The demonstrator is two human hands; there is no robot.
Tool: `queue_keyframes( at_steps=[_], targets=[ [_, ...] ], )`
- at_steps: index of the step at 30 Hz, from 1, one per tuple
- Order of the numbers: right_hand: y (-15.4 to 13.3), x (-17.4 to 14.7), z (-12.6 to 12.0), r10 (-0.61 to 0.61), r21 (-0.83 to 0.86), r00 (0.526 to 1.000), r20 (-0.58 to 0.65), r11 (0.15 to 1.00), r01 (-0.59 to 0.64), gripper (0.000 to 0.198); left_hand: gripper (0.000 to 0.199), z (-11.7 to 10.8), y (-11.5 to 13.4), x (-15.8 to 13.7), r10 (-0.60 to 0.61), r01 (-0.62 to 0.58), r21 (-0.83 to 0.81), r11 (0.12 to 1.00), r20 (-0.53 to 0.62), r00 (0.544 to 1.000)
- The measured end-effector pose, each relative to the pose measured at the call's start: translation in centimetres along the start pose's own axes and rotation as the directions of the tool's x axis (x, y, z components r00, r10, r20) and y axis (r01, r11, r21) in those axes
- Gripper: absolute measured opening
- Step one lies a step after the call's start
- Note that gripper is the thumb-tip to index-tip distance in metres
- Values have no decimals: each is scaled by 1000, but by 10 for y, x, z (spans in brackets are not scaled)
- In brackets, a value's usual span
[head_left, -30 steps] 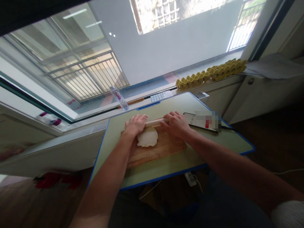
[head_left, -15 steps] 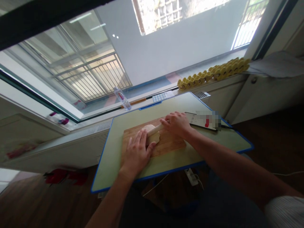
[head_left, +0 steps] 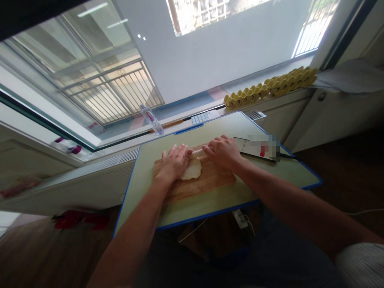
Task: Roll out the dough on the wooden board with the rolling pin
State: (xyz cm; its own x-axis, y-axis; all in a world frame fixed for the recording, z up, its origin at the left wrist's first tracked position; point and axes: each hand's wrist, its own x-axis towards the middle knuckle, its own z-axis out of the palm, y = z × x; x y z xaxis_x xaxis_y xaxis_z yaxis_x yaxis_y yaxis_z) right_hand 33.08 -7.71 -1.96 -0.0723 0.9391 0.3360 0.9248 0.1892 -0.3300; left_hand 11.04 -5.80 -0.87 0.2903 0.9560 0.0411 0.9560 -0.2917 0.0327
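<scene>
On a wooden cutting board (head_left: 207,182) lies a flattened piece of pale dough (head_left: 192,169) with an uneven edge. A light rolling pin (head_left: 197,152) crosses the board just beyond the dough, its middle showing between my hands. My left hand (head_left: 176,159) rests over the pin's left part, thumb against it, and hides some of the dough's left side. The right end of the pin is covered by my right hand (head_left: 222,151), whose fingers curl over it.
The board lies on a pale green table with a blue rim (head_left: 207,215). A phone (head_left: 255,150) lies right of my right hand. Along the windowsill are a plastic bottle (head_left: 152,120) and yellow egg trays (head_left: 270,88). A power strip (head_left: 240,219) hangs below the table.
Both hands have pushed the rolling pin away from me. It has gone from lying across the dough to the dough's far edge, so more dough shows. My left hand has moved furthest.
</scene>
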Motion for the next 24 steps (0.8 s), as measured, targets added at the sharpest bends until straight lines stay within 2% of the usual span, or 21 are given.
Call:
queue_keyframes(
  at_steps=[4, 7, 10, 14, 18, 21, 24],
  targets=[
    [3, 1, 3, 2, 5, 1000, -14, 1000, -2, 44, 72, 2, -7, 29, -3, 5, -29, 1000, 74, 997],
    [4, 2, 3, 3, 18, 1000, -14, 1000, -2, 45, 75, 1, -5, 23, -5, 8, -62, 998, 51, 999],
    [3, 2, 3, 5, 35, 1000, -3, 999, -5, 45, 78, 2, 2, -5, 4, -4, -78, 997, 11, 1000],
    [1, 2, 2, 13, 53, 1000, 8, 999, -13, 45, 76, 5, 23, -61, 53, -61, -71, 996, -108, 993],
    [0, 2, 2, 8, 71, 1000, 21, 997, -9, 41, 71, 8, 43, -114, 92, -111, -125, 986, -146, 985],
    [0, 1, 2, -9, 72, 1000, 27, 997, 7, 37, 67, 8, 45, -129, 87, -119, -220, 968, -150, 985],
    [-1, 1, 2, -17, 75, 1000, 11, 997, 16, 35, 62, 8, 33, -119, 43, -77, -222, 972, -153, 987]
  ],
)
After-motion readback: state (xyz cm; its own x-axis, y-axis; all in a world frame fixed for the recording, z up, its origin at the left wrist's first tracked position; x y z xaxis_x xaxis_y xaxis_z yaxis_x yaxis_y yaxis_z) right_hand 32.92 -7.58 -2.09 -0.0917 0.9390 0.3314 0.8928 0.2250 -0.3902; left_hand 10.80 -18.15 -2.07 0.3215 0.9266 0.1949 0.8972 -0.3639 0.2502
